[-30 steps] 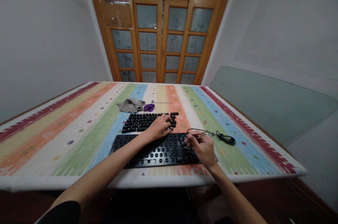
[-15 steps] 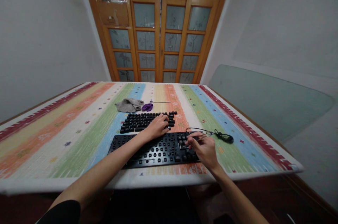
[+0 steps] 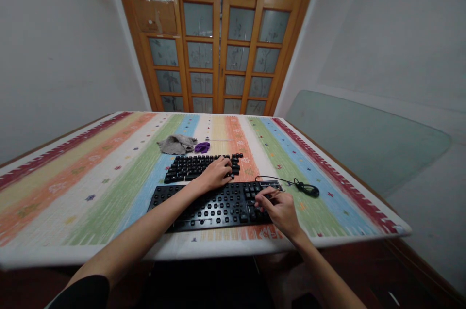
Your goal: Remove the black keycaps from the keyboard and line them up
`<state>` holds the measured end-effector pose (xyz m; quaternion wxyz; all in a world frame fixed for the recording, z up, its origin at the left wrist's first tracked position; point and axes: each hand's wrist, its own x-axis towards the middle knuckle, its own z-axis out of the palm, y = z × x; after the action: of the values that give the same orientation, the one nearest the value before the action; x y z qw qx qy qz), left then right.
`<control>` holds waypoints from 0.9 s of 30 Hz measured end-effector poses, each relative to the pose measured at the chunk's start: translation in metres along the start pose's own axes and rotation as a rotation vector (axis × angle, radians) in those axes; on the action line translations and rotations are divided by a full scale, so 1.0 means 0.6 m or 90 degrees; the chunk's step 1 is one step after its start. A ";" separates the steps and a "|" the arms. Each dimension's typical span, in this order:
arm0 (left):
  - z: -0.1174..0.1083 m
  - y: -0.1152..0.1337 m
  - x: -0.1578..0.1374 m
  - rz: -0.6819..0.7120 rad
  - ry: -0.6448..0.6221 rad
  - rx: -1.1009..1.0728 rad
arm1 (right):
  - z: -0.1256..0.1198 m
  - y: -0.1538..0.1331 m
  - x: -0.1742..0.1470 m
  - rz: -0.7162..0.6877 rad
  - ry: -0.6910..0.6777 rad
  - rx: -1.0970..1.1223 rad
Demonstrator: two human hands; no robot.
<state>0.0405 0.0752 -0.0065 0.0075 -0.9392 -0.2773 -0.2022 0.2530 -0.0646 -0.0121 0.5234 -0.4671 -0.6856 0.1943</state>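
A black keyboard (image 3: 214, 212) lies near the table's front edge, many of its key positions bare and capless. Just behind it sit rows of loose black keycaps (image 3: 184, 167). My left hand (image 3: 217, 172) rests at the right end of these rows, fingers bent down and somewhat apart; whatever lies beneath them is hidden. Over the number pad, where some caps are fitted, my right hand (image 3: 279, 208) is closed around a thin stick-like tool (image 3: 277, 193). Most of that tool is covered by my fingers, so its exact kind is unclear.
A grey cloth (image 3: 176, 144) and a purple bundle (image 3: 202, 147) lie behind the keycaps, near a thin rod (image 3: 222, 140). The keyboard's coiled cable (image 3: 307, 189) sits to the right. A striped cloth (image 3: 109, 178) covers the table. Wooden glass doors (image 3: 220, 56) stand beyond.
My right hand has shifted slightly down and left over the number pad, its fingers drawn closer together. My left hand stays at the keycaps. The whole view has moved a little.
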 end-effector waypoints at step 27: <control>-0.055 0.077 -0.104 0.085 -0.106 -0.194 | 0.026 0.006 -0.024 0.035 -0.058 0.016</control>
<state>0.0044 -0.0004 0.0045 -0.1442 -0.9593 -0.1805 -0.1623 0.2410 -0.0715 -0.0287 0.4919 -0.4702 -0.6929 0.2384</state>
